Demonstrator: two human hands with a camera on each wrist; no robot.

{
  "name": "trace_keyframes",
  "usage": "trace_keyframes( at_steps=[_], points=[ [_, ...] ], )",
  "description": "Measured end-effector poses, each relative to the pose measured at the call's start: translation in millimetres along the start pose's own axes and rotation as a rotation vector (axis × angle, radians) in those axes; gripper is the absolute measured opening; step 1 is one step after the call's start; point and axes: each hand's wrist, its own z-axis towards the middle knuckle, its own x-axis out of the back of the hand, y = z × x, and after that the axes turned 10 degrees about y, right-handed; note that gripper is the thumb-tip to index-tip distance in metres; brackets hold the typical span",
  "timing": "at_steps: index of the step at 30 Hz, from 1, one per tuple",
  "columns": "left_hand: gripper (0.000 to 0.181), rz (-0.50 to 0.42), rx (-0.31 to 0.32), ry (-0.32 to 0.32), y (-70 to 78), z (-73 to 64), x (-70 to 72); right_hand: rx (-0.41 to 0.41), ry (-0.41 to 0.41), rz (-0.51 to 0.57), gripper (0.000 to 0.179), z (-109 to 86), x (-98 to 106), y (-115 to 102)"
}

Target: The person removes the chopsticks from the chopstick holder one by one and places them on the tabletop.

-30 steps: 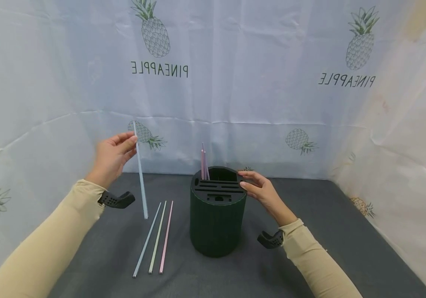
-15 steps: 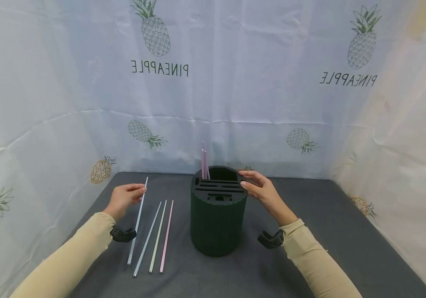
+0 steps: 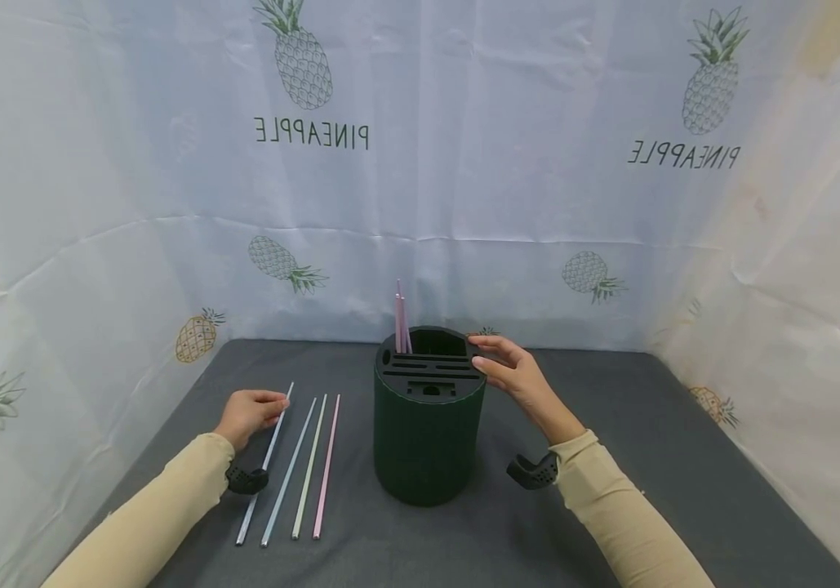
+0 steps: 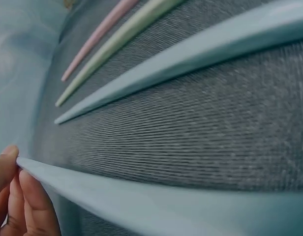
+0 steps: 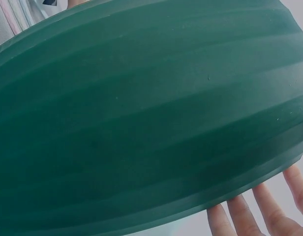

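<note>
My left hand (image 3: 249,415) pinches a pale blue chopstick (image 3: 273,443) near its far, thin end, between thumb and fingertips. That chopstick slants along the dark tabletop at the left of a row. Beside it lie another blue chopstick (image 3: 290,472), a green chopstick (image 3: 311,467) and a pink chopstick (image 3: 327,467), roughly side by side. A dark green utensil holder (image 3: 428,449) with a slotted black top stands upright to their right. Several pinkish-purple chopsticks (image 3: 401,322) stick up from its back left opening. My right hand (image 3: 518,380) touches its right rim, fingertips (image 5: 237,201) against the wall.
A dark grey cloth (image 3: 574,539) covers the table. White curtains (image 3: 508,196) printed with pineapples enclose the back and both sides. Each wrist wears a black camera band (image 3: 246,480).
My left hand has come down and toward me, bringing the raised blue chopstick down to the table, left of the other three. My right hand has stayed on the holder's rim.
</note>
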Motion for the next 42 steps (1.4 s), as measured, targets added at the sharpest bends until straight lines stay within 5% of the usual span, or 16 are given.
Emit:
trace_keyframes(
  at_steps=[11,30,42],
  points=[
    [0.025,0.038,0.029,0.025,-12.5,1.4,-9.9,-0.009,0.0,-0.003,0.046,1.9,-0.8,-0.4],
    [0.021,0.149,0.036,0.055,-6.3,0.1,-16.6,-0.02,0.014,-0.012,0.05,0.2,-1.3,-2.6],
    [0.029,0.046,0.044,0.029,-9.0,-0.9,-13.7,-0.013,0.011,-0.007,0.049,-1.2,-1.1,-2.1]
  ],
)
